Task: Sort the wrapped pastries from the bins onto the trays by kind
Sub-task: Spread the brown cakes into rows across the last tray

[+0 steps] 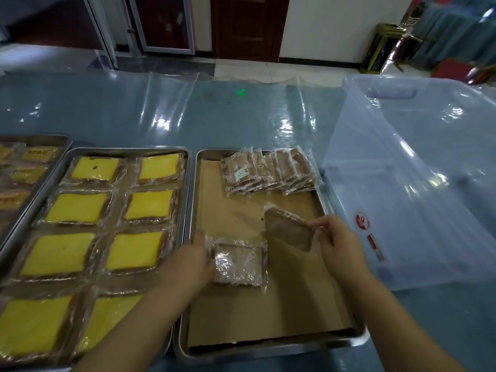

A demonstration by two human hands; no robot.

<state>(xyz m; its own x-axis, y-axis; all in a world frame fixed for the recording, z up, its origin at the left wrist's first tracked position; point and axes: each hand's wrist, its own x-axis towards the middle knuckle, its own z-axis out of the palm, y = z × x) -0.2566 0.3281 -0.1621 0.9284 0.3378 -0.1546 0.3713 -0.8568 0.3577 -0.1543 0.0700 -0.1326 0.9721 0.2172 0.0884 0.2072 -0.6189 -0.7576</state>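
We saw bare brown paper across the lower half of the paper-lined steel tray (268, 350) at centre frame, open for a hand to reach in. A leaning row of brown wrapped pastries (268, 173) blocked its upper right corner. The left hand (192, 261) gripping a flat brown wrapped pastry (239, 264) and the right hand (341, 242) pinching a tilted brown wrapped pastry (290, 229) filled the tray's middle. A tall clear plastic bin (416, 197) walled the right side, just beside the rim. The steel tray of yellow wrapped cakes (128, 150) at left was packed. The plastic-sheeted blue tabletop (161, 108) at upper centre lay open.
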